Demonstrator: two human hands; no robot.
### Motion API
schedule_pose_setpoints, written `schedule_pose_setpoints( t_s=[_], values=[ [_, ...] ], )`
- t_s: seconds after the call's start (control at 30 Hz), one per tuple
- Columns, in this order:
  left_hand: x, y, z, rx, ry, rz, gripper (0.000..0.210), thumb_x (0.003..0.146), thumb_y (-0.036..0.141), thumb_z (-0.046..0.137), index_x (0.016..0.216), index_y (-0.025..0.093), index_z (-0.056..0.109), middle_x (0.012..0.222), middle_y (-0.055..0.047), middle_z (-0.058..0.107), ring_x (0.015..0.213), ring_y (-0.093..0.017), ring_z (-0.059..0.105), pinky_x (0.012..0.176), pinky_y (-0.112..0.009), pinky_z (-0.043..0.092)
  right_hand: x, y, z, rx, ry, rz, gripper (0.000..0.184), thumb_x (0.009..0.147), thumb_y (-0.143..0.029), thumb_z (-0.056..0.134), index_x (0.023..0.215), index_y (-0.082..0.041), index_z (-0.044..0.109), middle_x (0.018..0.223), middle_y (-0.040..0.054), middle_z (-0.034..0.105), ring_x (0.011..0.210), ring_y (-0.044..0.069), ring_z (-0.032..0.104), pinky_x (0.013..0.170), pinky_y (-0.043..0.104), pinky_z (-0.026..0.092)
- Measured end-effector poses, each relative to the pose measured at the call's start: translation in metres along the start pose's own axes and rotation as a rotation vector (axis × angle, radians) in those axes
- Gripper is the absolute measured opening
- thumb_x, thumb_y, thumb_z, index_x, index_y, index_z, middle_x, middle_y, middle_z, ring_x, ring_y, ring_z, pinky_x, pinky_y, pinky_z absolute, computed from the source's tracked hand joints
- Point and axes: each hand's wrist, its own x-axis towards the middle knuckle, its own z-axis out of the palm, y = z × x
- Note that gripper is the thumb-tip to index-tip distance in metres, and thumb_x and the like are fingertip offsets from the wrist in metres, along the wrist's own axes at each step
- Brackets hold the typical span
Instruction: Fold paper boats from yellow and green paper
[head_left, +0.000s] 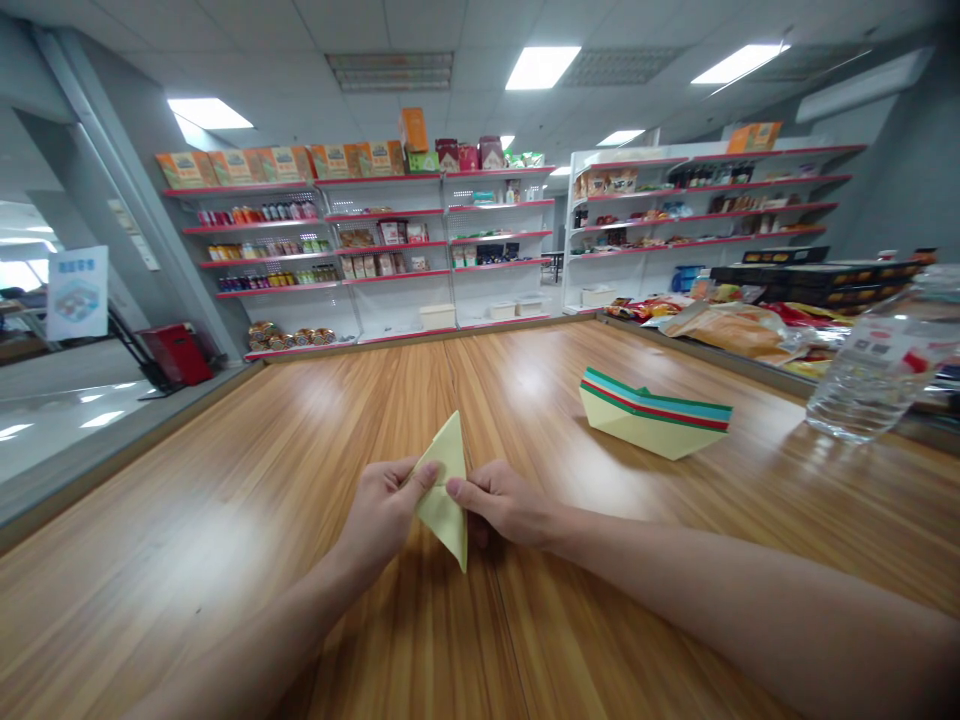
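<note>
A pale yellow folded paper, roughly triangular with one point up and one down, is held between my two hands above the wooden table. My left hand pinches its left edge, the thumb lying on the front face. From the right, my right hand grips the other edge with its thumb on the paper; its other fingers are partly hidden behind. To the right stands a folded paper boat, pale yellow below with green, blue, white and red stripes along its top edge. Neither hand touches the boat.
The wooden table spreads around my hands. A clear plastic bottle stands at the right. Packaged snacks lie beyond the table's right edge. Stocked shelves line the back, and a red box sits at the left.
</note>
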Motion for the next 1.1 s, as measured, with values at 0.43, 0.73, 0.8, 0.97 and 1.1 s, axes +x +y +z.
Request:
schedule_pose_setpoints(
  t_s=[0.43,0.73,0.8,0.97,1.1],
  values=[
    [0.000,-0.001,0.007,-0.184,0.082,-0.100,0.033,0.073,0.038,0.066,0.060,0.008,0.066,0.051,-0.004,0.060,0.047,-0.011,0.050,0.047,-0.021,0.037,-0.002,-0.006,-0.001,-0.096,0.017,-0.054,0.052,0.085,-0.047,0.048,0.044,-0.014,0.043,0.038,-0.0034,0.040,0.034,0.005,0.034,0.032,0.017,0.022],
    [-0.001,0.002,0.008,-0.080,0.134,-0.036,0.037,0.074,0.041,0.063,0.054,0.010,0.063,0.049,-0.002,0.055,0.045,-0.010,0.045,0.045,-0.020,0.033,-0.002,-0.004,0.001,-0.110,-0.007,-0.046,0.058,0.086,-0.055,0.041,0.045,-0.014,0.047,0.040,0.0003,0.047,0.035,0.006,0.041,0.031,0.016,0.027],
    [-0.002,0.001,0.008,-0.097,0.123,-0.053,0.037,0.074,0.042,0.063,0.055,0.010,0.063,0.049,-0.002,0.055,0.045,-0.010,0.046,0.045,-0.021,0.034,-0.003,-0.005,0.001,-0.131,0.004,-0.072,0.057,0.086,-0.053,0.042,0.045,-0.014,0.045,0.039,-0.0009,0.044,0.034,0.006,0.039,0.031,0.016,0.025],
    [-0.007,0.004,0.006,0.112,0.179,0.095,0.035,0.078,0.041,0.059,0.058,0.012,0.059,0.051,0.001,0.050,0.047,-0.010,0.043,0.044,-0.020,0.030,-0.003,-0.003,0.002,-0.085,-0.050,-0.033,0.058,0.088,-0.054,0.037,0.051,-0.013,0.051,0.043,0.0014,0.050,0.036,0.008,0.045,0.032,0.017,0.030],
    [-0.008,0.004,0.005,0.162,0.171,0.124,0.035,0.081,0.040,0.056,0.058,0.013,0.057,0.053,0.002,0.046,0.049,-0.010,0.041,0.045,-0.020,0.029,-0.003,-0.003,0.003,-0.159,-0.036,-0.072,0.058,0.089,-0.055,0.036,0.052,-0.013,0.052,0.045,0.0024,0.053,0.038,0.008,0.046,0.033,0.017,0.031]
  ],
)
